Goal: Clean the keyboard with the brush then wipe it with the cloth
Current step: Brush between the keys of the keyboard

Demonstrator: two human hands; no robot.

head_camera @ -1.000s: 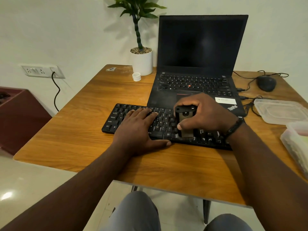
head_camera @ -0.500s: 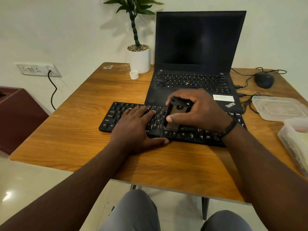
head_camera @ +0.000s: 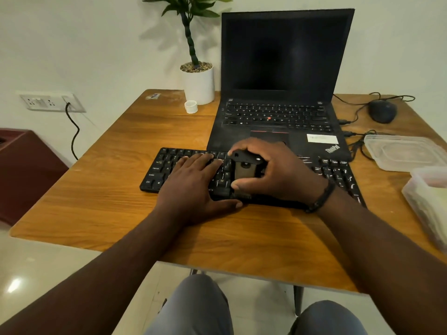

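Black keyboard flat on wooden counter, under both hands. Left hand laid flat, fingers straight on the left-half keys, thumb stretched along the front edge, pinning it down. Right hand just right of the left one, curled around a small black-and-grey brush, thumb across its lower front, fingers over the top; brush upright on mid-board keys, lower end at the front rows. Bristles hidden, can't tell contact. Black bracelet on right wrist. No cloth identifiable.

Beyond right hand: open black laptop, screen dark, front edge touching or just behind the keyboard's rear, can't tell which. Far right of it: dark mouse with cables. Right of right hand: clear plastic lid, and nearer, a clear plastic container, contents unclear. Beyond left hand: white potted plant at the wall, small white cap just beside it. Far left: wall socket with black cord plugged in.
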